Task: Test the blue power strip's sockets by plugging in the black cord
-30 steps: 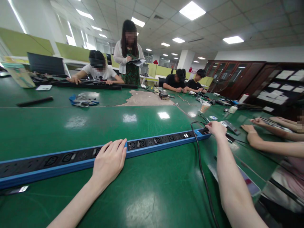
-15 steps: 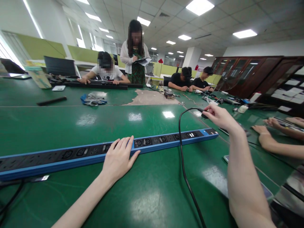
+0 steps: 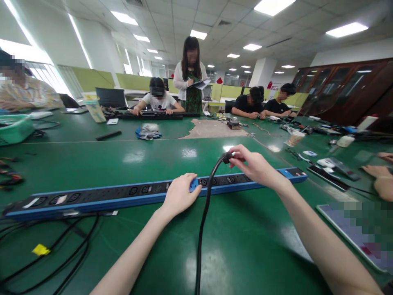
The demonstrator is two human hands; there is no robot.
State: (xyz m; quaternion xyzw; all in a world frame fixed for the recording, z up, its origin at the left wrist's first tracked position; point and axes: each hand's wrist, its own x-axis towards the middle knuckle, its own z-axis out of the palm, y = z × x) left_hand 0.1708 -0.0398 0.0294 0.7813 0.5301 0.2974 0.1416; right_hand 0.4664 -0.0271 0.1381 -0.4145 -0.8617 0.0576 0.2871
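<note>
A long blue and black power strip (image 3: 104,199) lies across the table, its rows of sockets facing up. Near its middle, my left hand (image 3: 180,192) is closed over it, fingers on the far side and thumb towards the near edge. My right hand (image 3: 253,164) pinches the black plug (image 3: 227,158) of a power cord between thumb and fingers, above the strip and clear of its sockets. From the plug the thick black cord (image 3: 202,229) drops in front of the strip and runs off the bottom of the view.
Black cables (image 3: 87,241) with a yellow tag loop at lower left. A tablet-like device (image 3: 344,235) lies at right. Gloves (image 3: 149,132), a black bar (image 3: 108,135) and a green basket (image 3: 15,130) are farther back. Other people sit or stand around the green table (image 3: 147,258).
My right hand has brought the plug left and lower, closer to the strip's middle. My left hand stays on the strip. The view has turned left, showing more of the strip and cables.
</note>
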